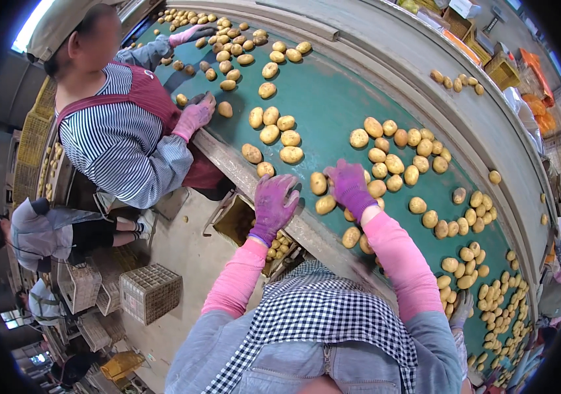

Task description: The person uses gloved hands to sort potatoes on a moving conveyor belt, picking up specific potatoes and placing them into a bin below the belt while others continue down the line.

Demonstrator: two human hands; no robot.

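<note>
A green conveyor belt (pixel 324 98) carrying loose potatoes runs in front of me. My left hand (pixel 274 204), in a soiled purple glove, rests over the belt's near rail (pixel 310 231). Its thumb stands apart from the fingers, and no potato shows in it. Just beyond its fingertips lies a potato (pixel 265 169). My right hand (pixel 350 186), also gloved in purple, reaches over the belt with its fingers bent down. Two potatoes lie close on its left, the upper potato (pixel 318 183) right by the fingertips. The palm is hidden, so I cannot tell whether it grips anything.
A co-worker (pixel 123 113) in a striped top stands at my left, gloved hands at the belt. Another worker's gloved hand (pixel 461 310) reaches in at right. Below the rail stand a container (pixel 233 221) and potatoes (pixel 278 248). A plastic crate (pixel 151 294) sits on the floor.
</note>
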